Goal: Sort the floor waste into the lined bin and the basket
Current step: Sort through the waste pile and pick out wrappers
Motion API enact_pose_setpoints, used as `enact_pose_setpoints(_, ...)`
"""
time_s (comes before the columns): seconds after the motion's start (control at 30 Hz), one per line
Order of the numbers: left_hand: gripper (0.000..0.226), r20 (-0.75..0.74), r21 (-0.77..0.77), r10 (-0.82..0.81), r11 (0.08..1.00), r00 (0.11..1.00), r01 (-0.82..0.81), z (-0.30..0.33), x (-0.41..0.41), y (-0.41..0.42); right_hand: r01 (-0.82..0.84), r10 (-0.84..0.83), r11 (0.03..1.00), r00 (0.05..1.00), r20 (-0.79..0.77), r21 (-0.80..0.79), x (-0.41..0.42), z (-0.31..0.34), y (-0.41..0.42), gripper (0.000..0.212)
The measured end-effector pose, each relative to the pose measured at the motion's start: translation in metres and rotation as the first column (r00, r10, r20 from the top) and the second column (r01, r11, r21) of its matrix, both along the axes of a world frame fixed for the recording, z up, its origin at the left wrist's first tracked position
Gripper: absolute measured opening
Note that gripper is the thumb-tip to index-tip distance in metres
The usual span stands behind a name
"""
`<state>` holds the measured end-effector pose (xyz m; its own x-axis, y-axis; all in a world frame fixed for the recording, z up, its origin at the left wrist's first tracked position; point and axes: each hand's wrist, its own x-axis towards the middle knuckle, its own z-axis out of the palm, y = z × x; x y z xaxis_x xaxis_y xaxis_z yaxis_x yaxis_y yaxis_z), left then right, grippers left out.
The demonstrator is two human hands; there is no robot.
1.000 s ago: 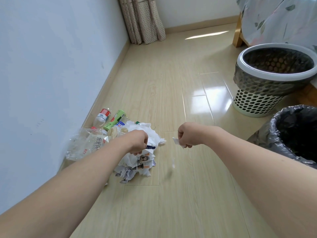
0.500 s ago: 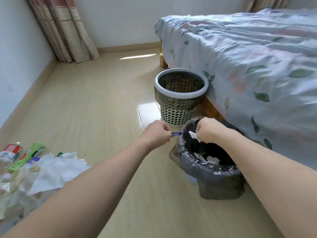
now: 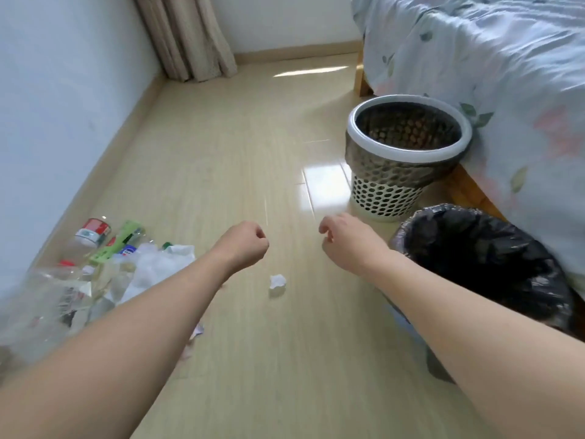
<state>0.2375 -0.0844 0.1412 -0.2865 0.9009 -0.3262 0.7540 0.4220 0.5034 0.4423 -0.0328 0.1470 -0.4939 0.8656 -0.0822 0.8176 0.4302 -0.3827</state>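
Against the pale blue wall at far left, a heap of floor waste (image 3: 95, 274) lies on the light wooden plank floor (image 3: 221, 160): clear plastic bottles, one with a red-and-white label (image 3: 91, 231), a flattened green-labelled bottle (image 3: 122, 240), crumpled white tissue and plastic film (image 3: 155, 267), and printed paper scraps partly hidden under the left forearm. The left hand (image 3: 243, 245) hangs above the floor just right of the heap, its fingers curled into a loose fist with nothing visible inside. Below and between the two hands, a small crumpled white paper ball (image 3: 277, 282) sits alone on the floor, touching neither hand. The right hand (image 3: 343, 237) hovers over the floor beside the bins, fingers loosely curled and holding nothing. Behind it stands the round white perforated plastic basket (image 3: 380, 198) with a dark mesh liner, near the wooden bed frame. Nearer the camera, just beside the basket, is the bin lined with a black plastic bag (image 3: 411, 223), its inside too dark to make out. At far right, a bed with a pale floral cover (image 3: 490, 74) overhangs both containers.
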Motion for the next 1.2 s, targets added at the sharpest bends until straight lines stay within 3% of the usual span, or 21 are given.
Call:
enact_pose_setpoints(0.13,0.022,-0.109,-0.240,-0.057,0.970,0.992,0.029,-0.055,-0.080,-0.077,-0.234,0.272,0.948,0.947,0.170,-0.217,-0.107,-0.085,-0.042,0.040)
enact_pose_setpoints(0.23,0.020,-0.134,-0.422,-0.212,0.896,0.968,0.137,-0.086,-0.110,-0.127,-0.082,0.148,0.959,0.961,0.233,-0.271,-0.141,-0.144,-0.048,0.040)
enact_pose_setpoints(0.33,0.020,-0.121,-0.487,-0.262,0.856,0.957,0.172,-0.112,-0.132,-0.164,0.084,-0.013,0.968,0.958,0.288,-0.237,-0.151,-0.181,-0.040,0.035)
enact_pose_setpoints(0.43,0.025,-0.104,-0.523,-0.256,0.836,0.961,0.166,-0.123,-0.149,-0.192,0.152,-0.102,0.975,0.955,0.279,-0.164,-0.153,-0.195,-0.039,0.029)
enact_pose_setpoints(0.57,0.023,-0.091,-0.601,-0.317,0.774,0.944,0.202,-0.120,-0.176,-0.223,0.191,-0.117,0.940,0.959,0.256,-0.284,-0.166,-0.195,-0.057,0.027)
enact_pose_setpoints(0.67,0.024,-0.082,-0.582,-0.302,0.788,0.950,0.201,-0.109,-0.198,-0.247,0.034,0.099,0.871,0.965,0.243,-0.491,-0.190,-0.183,-0.106,0.026)
enact_pose_setpoints(0.77,0.028,-0.112,-0.535,-0.214,0.836,0.970,0.123,-0.108,-0.224,-0.281,-0.151,0.369,0.734,0.907,0.204,-0.662,-0.231,-0.159,-0.169,0.030)
enact_pose_setpoints(0.87,0.033,-0.147,-0.439,0.027,0.894,0.989,-0.090,-0.125,-0.251,-0.313,-0.349,0.526,0.714,0.840,0.135,-0.608,-0.276,-0.138,-0.216,0.031)
enact_pose_setpoints(0.97,0.040,-0.205,-0.258,0.227,0.926,0.952,-0.276,-0.145,-0.264,-0.317,-0.450,0.570,0.715,0.818,0.073,-0.535,-0.314,-0.126,-0.236,0.025)
enact_pose_setpoints(1.07,0.053,-0.387,-0.213,0.153,0.945,0.909,-0.250,-0.165,-0.261,-0.305,-0.473,0.602,0.701,0.794,0.087,-0.534,-0.334,-0.125,-0.238,0.023)
enact_pose_setpoints(1.2,0.030,-0.506,-0.251,0.014,0.954,0.862,-0.162,-0.182,-0.251,-0.300,-0.483,0.646,0.703,0.742,0.182,-0.522,-0.335,-0.129,-0.233,0.023)
